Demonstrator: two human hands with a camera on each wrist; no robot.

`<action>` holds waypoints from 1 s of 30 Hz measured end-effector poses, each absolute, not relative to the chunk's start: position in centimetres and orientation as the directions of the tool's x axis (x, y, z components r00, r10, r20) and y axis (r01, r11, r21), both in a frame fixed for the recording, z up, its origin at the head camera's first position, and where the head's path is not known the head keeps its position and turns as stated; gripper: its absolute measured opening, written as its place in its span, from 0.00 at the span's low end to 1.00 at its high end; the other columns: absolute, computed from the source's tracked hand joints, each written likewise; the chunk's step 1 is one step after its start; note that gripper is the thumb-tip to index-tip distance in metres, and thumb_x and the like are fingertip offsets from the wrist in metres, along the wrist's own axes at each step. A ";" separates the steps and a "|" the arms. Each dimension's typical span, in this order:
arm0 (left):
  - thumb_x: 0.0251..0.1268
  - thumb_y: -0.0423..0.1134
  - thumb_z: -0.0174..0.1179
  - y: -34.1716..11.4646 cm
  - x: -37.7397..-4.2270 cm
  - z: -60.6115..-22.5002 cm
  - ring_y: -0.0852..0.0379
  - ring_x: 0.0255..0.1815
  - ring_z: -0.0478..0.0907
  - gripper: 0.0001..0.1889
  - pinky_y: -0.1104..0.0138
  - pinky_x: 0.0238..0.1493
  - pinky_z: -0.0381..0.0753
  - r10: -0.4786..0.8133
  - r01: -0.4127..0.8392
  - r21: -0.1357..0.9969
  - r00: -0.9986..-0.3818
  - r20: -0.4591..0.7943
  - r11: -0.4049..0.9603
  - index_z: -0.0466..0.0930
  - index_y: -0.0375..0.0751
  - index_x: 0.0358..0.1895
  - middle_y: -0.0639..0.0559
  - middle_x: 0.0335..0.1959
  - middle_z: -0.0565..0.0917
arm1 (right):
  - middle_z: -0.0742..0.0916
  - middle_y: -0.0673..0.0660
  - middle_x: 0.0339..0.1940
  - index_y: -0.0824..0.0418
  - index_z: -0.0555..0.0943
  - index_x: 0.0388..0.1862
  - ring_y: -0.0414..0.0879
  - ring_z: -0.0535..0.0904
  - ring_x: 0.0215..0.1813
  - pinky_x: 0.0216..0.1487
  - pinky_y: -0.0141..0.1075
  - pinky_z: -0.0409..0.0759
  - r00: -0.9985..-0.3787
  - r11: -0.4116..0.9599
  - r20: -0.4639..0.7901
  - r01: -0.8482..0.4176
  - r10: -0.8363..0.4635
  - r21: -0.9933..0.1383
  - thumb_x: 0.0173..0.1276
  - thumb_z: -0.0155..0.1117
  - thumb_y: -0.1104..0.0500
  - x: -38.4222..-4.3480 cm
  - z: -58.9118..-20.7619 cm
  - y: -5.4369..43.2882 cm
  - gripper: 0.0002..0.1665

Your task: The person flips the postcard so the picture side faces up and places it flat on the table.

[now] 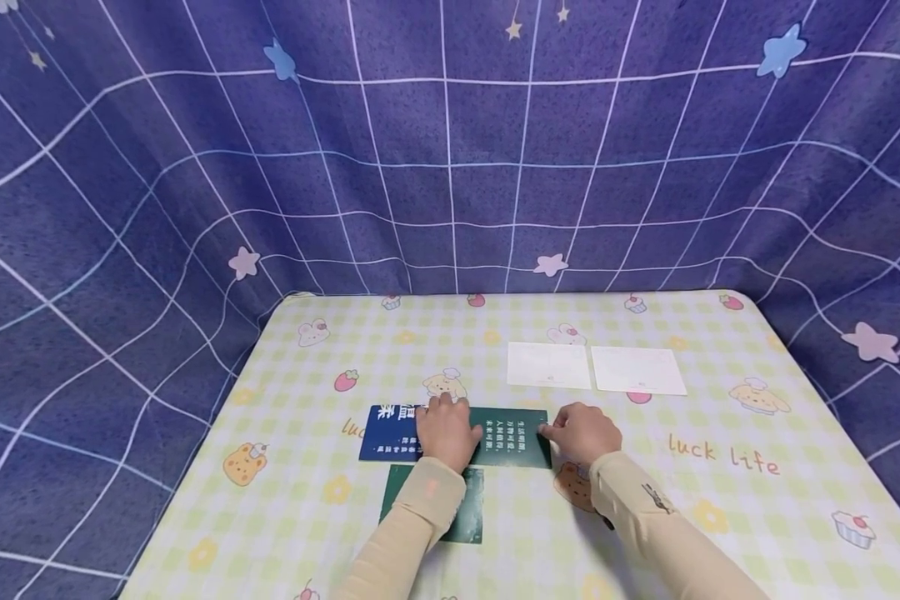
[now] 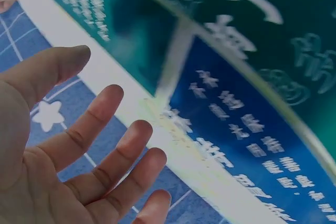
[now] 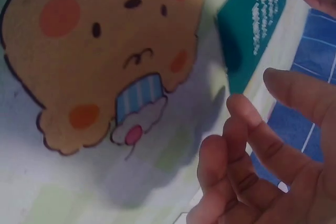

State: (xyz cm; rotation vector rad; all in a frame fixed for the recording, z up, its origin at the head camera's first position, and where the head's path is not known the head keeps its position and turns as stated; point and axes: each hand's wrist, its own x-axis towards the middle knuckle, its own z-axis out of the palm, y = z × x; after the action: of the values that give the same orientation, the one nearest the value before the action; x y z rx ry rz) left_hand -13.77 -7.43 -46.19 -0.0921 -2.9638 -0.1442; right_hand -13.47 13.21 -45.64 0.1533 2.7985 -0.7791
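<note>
Left hand (image 1: 447,431) spread, right hand (image 1: 588,432) loosely parted: nudge the upper green card (image 1: 508,439) level beside the blue card (image 1: 390,433).

A blue-purple grid curtain (image 1: 487,196) — scattered with stars (image 1: 782,52) — hangs behind a green-checked tablecloth (image 1: 780,517) printed with strawberries (image 1: 347,381) and cupcakes (image 1: 854,529).

Head view: from my head, facing forward and down, widest and farthest back; gets most of the tablecloth (image 1: 285,517), my left hand (image 1: 445,433), my right hand (image 1: 587,433) and the curtain (image 1: 487,192) behind. Left wrist view: close in, past my left palm and fingers, rolled, curtain lower left. Right wrist view: also close and rolled, past my right fingers, bear print (image 3: 121,51) big at left. Overlap: white-lettered green card (image 1: 506,450) in all three; bear print in head and right wrist.
</note>
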 end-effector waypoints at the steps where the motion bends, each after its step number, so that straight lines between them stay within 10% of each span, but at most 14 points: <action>1: 0.55 0.51 0.76 -7.3 -13.8 -46.1 0.45 0.44 0.80 0.16 0.49 0.49 0.78 0.063 0.083 0.105 -0.980 0.187 0.991 0.86 0.43 0.35 0.44 0.37 0.83 | 0.79 0.53 0.22 0.56 0.81 0.26 0.48 0.74 0.26 0.27 0.39 0.67 -0.968 0.848 -0.248 0.159 0.034 -0.506 0.68 0.70 0.45 -13.4 -45.5 13.4 0.18; 30: 0.63 0.53 0.70 -2.8 -14.7 -43.0 0.48 0.42 0.82 0.15 0.53 0.47 0.78 0.162 0.192 0.179 -0.972 0.172 0.965 0.86 0.47 0.45 0.49 0.38 0.86 | 0.87 0.55 0.31 0.56 0.87 0.33 0.48 0.79 0.31 0.32 0.41 0.74 -0.993 0.802 -0.120 0.071 -0.001 -0.593 0.69 0.69 0.47 -13.8 -43.4 16.3 0.14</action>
State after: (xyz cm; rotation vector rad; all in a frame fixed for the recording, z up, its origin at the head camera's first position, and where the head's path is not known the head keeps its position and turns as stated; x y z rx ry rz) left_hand -14.75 -2.85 -42.99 -0.2684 -2.9587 -0.2931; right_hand -13.81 16.31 -43.36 0.0555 2.8724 -0.9523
